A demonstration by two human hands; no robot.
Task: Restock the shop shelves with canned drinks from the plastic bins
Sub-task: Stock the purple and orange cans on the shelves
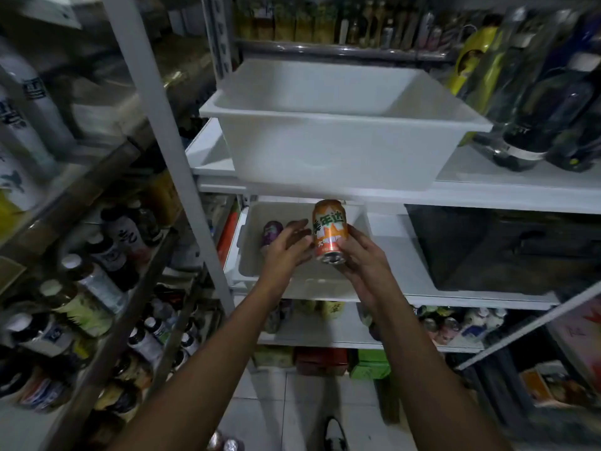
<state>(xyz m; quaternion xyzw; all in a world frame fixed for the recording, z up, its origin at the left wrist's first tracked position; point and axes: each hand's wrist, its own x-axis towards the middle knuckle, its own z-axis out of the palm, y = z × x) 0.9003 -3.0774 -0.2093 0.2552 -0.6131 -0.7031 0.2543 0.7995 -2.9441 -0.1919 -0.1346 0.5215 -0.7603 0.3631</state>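
An orange drink can (pixel 329 230) is held just above the lower white plastic bin (pixel 247 268) on the middle shelf. My right hand (pixel 361 255) grips the can from the right, fingers curled behind it. To the can's left, my left hand (pixel 286 247) has straight fingers, its tips close to the can; whether they touch it is unclear. A purple can (pixel 271 232) lies inside that bin, partly hidden by my left hand. A larger white bin (pixel 341 151) stands on the shelf above and looks empty from here.
A dark crate (pixel 487 249) sits right of the lower bin. Large bottles (pixel 533 102) crowd the upper shelf's right side. The left rack (pixel 107 281) holds several bottles. A grey upright post (pixel 185 177) runs left of the bins. More cans (pixel 448 323) stand on the shelf below.
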